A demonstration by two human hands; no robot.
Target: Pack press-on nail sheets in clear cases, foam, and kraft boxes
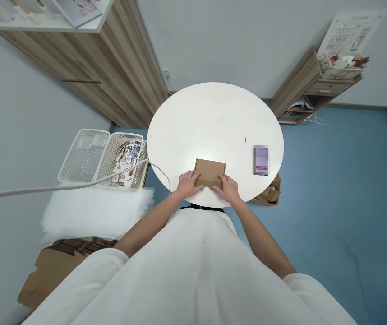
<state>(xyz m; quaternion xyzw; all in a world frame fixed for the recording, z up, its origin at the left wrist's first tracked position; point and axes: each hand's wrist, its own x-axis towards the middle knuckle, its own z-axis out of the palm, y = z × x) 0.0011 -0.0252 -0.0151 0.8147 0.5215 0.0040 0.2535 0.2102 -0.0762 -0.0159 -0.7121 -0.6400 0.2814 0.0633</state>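
I see diffuse light, soft glare on the white tabletop (210, 113), stretched edges, dimmer right-hand corners, and a pixelated purple rectangle (260, 160).

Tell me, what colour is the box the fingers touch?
Brown. The box shows best in the head view.

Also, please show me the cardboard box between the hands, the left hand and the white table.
Cardboard box (210, 170), head view: middle of its top.
Left hand (186, 185), head view: back of the hand.
White table (210, 122), head view: bare tabletop.
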